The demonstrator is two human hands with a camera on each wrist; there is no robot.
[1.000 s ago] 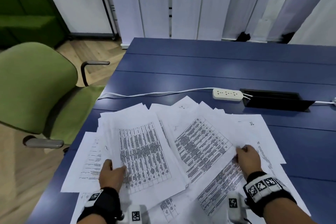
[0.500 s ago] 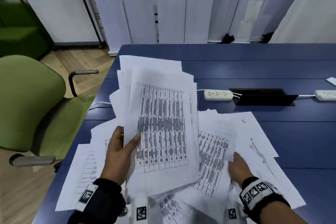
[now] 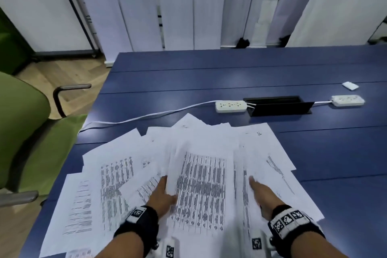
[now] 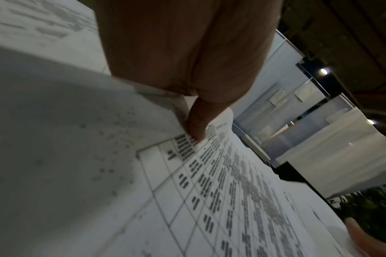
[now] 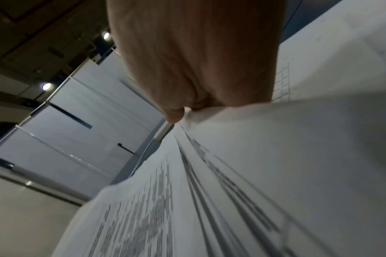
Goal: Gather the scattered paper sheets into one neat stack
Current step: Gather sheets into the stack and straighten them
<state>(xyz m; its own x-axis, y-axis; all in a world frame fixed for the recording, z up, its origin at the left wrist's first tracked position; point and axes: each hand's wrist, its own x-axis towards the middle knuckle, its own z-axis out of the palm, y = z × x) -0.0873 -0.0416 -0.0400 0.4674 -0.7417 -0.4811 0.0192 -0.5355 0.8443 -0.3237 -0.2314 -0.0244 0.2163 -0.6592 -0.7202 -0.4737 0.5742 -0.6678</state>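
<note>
While scattered across the table (image 3: 230, 73), paper sheets (image 3: 201, 184); left hand (image 3: 162, 196) pinching some, right-hand fingers (image 3: 254, 183) unclear.

Dim wrist views, motion blur (papers)

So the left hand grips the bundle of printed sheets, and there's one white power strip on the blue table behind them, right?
Not quite: the head view shows two white power strips, one on each side of the black cable slot. The left hand does grip the bundle of printed sheets on the blue table.
</note>
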